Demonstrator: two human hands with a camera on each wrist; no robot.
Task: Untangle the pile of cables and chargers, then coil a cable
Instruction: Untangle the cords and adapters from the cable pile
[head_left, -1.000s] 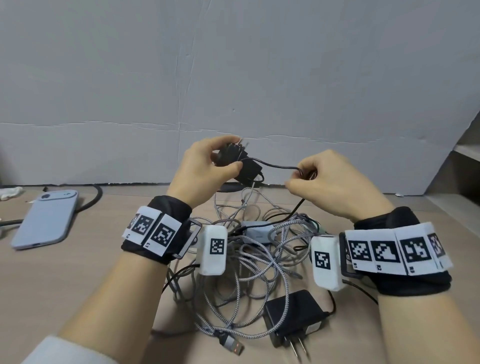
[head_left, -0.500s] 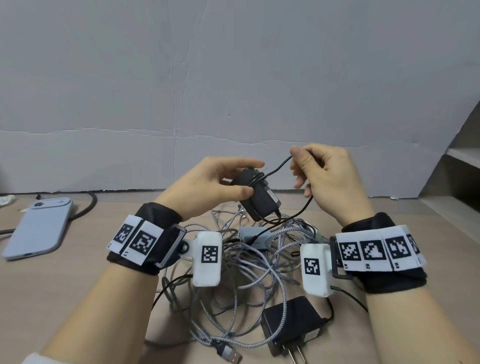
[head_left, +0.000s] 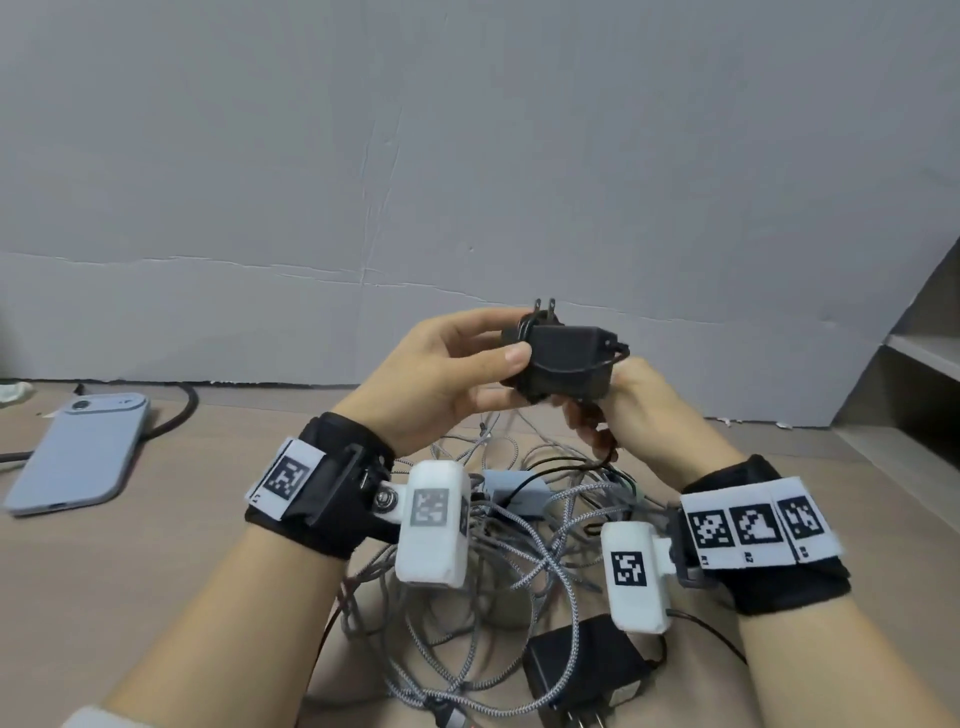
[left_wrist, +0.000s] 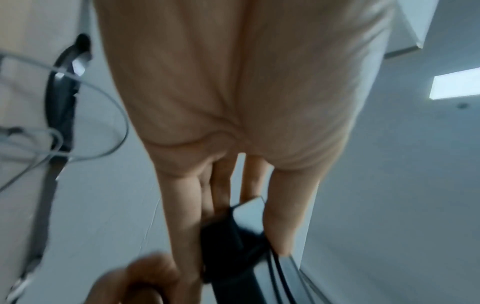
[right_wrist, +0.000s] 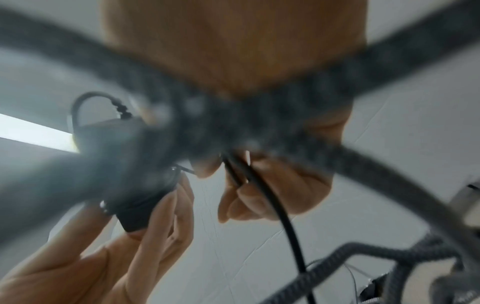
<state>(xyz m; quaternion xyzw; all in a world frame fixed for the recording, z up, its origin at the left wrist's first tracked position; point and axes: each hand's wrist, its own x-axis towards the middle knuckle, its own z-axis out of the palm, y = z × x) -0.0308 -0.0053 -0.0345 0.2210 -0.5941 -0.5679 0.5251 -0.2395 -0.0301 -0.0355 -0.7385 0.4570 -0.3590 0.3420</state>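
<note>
Gripping black charger (head_left: 563, 358) in left hand (head_left: 441, 379), right hand (head_left: 639, 410) pinching its black cable (right_wrist: 262, 185).

Bare room, plain wall (head_left: 467, 156), wooden desk (head_left: 104, 571)

Black wrist straps (head_left: 332, 499) — white tag bands, white camera boxes (head_left: 434, 525) — pale cuff.

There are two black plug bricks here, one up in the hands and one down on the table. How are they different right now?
The held charger is lifted above the pile, gripped by the left hand, with its thin black cable looped around its body. The right hand pinches that cable. The table charger lies flat, with braided grey cables draped over it. The held one's prongs point up, the other's toward the viewer. Both are black, boxy two-prong adapters.
</note>
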